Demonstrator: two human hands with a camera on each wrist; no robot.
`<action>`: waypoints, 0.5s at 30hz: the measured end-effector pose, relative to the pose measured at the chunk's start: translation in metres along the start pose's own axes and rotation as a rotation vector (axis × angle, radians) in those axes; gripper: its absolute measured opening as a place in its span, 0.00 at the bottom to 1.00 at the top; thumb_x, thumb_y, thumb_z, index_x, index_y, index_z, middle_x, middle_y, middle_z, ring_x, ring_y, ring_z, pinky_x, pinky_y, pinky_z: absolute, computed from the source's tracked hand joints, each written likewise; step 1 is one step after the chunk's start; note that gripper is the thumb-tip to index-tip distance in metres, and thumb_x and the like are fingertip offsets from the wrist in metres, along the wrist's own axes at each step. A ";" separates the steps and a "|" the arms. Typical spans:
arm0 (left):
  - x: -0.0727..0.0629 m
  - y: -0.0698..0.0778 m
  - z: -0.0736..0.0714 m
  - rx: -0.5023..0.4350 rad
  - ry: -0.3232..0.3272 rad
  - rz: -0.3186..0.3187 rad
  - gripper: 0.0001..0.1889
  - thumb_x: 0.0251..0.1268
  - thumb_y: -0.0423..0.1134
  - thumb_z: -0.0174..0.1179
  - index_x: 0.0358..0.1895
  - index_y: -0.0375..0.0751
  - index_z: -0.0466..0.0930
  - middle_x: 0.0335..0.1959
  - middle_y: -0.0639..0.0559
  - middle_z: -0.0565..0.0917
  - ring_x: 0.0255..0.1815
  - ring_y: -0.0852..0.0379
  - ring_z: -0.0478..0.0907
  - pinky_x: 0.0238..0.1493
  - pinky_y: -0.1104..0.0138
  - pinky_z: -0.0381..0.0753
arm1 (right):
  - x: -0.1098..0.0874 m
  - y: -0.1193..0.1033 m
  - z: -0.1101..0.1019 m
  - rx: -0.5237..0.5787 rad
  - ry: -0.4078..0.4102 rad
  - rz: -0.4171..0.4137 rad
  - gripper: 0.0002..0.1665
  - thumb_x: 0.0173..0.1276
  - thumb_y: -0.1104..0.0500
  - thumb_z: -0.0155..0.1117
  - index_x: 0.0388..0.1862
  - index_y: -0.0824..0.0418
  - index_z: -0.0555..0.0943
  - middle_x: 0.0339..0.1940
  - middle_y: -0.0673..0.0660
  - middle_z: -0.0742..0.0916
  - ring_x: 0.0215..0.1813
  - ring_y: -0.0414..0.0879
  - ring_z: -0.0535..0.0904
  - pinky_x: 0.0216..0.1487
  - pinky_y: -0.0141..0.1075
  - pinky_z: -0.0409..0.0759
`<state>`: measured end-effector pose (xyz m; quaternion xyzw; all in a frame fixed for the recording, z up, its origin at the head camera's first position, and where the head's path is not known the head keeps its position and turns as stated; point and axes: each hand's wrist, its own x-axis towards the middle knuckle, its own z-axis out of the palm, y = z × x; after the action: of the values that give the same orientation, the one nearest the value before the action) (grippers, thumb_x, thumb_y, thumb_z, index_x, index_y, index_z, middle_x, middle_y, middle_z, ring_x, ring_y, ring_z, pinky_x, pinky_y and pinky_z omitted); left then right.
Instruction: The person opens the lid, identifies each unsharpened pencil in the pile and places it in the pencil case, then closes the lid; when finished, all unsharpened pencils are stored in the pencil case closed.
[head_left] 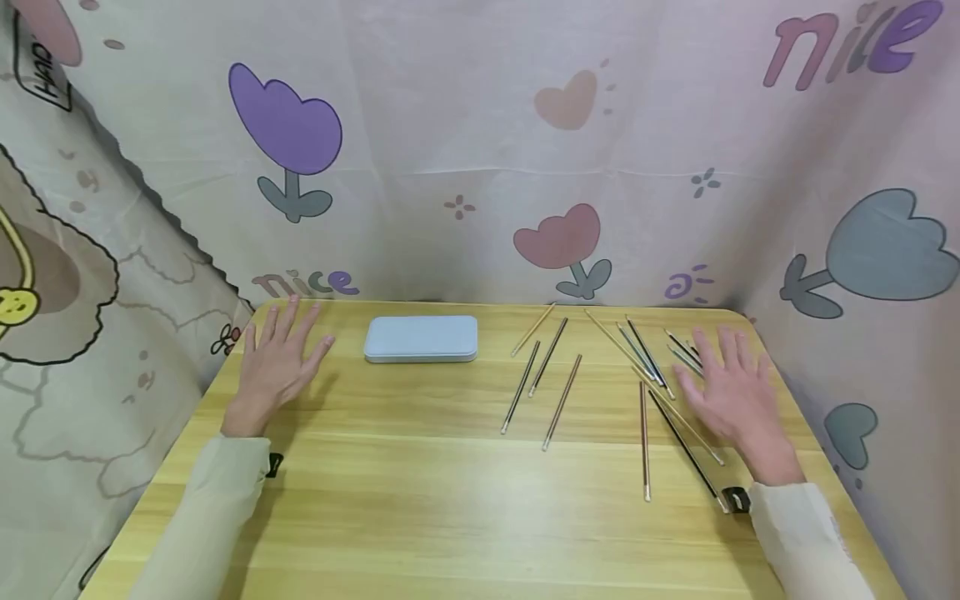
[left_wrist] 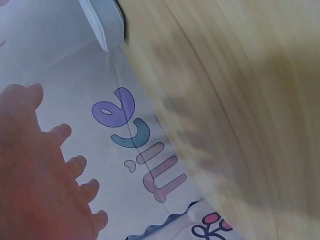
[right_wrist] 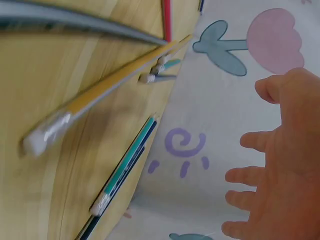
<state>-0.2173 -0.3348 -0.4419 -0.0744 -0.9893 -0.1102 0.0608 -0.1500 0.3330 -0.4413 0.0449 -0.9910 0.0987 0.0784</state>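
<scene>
My left hand [head_left: 276,364] is at the left side of the table, fingers straight and spread, holding nothing. To its right lies a flat, pale blue case [head_left: 422,337], closed, whose corner shows at the top of the left wrist view. Over the right part of the table my right hand [head_left: 735,396] is spread the same way, with nothing in its grasp. Several pencils with eraser ends lie around it, among them a yellow pencil [right_wrist: 95,97] and a teal pencil [right_wrist: 125,162]. The hand partly hides a few of them in the head view.
More pencils lie loose between the case and the right hand, including a brown pencil [head_left: 562,402] and a black pencil [head_left: 520,387]. The wooden table [head_left: 420,508] is bounded at the back and sides by a printed cloth [head_left: 442,108].
</scene>
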 end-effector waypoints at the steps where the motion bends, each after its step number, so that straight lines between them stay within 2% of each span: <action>1: 0.000 0.000 0.001 -0.004 -0.001 0.002 0.38 0.80 0.66 0.33 0.85 0.54 0.42 0.85 0.48 0.32 0.82 0.33 0.30 0.73 0.31 0.26 | 0.000 -0.004 0.000 0.002 -0.001 -0.003 0.46 0.81 0.35 0.40 0.86 0.59 0.46 0.82 0.75 0.48 0.80 0.76 0.41 0.72 0.75 0.37; 6: -0.001 0.003 0.005 -0.070 0.007 0.008 0.39 0.81 0.65 0.34 0.85 0.53 0.39 0.84 0.47 0.31 0.82 0.32 0.30 0.73 0.30 0.27 | 0.009 -0.029 0.005 0.043 0.038 -0.041 0.44 0.80 0.36 0.46 0.84 0.59 0.54 0.80 0.77 0.55 0.77 0.77 0.50 0.72 0.73 0.48; 9: 0.000 0.007 0.009 -0.134 0.025 0.026 0.40 0.81 0.64 0.37 0.85 0.50 0.39 0.85 0.45 0.33 0.82 0.31 0.33 0.73 0.30 0.29 | 0.016 -0.046 0.010 0.091 0.067 -0.066 0.43 0.80 0.37 0.48 0.83 0.59 0.56 0.79 0.76 0.58 0.76 0.77 0.53 0.72 0.72 0.50; 13: 0.004 0.015 0.017 -0.253 0.053 0.065 0.39 0.81 0.61 0.42 0.85 0.49 0.41 0.85 0.40 0.38 0.82 0.30 0.38 0.73 0.29 0.36 | 0.026 -0.067 0.021 0.171 0.092 -0.111 0.44 0.79 0.38 0.53 0.84 0.56 0.56 0.80 0.73 0.59 0.77 0.75 0.55 0.72 0.73 0.52; 15: 0.007 0.018 0.022 -0.351 0.055 0.074 0.40 0.81 0.58 0.46 0.85 0.48 0.41 0.84 0.39 0.40 0.82 0.30 0.39 0.73 0.29 0.39 | 0.031 -0.078 0.028 0.223 0.108 -0.140 0.44 0.78 0.39 0.56 0.84 0.55 0.56 0.80 0.71 0.60 0.77 0.73 0.56 0.71 0.74 0.54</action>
<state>-0.2231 -0.3116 -0.4585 -0.1172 -0.9494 -0.2808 0.0779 -0.1763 0.2494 -0.4487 0.1171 -0.9626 0.2050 0.1327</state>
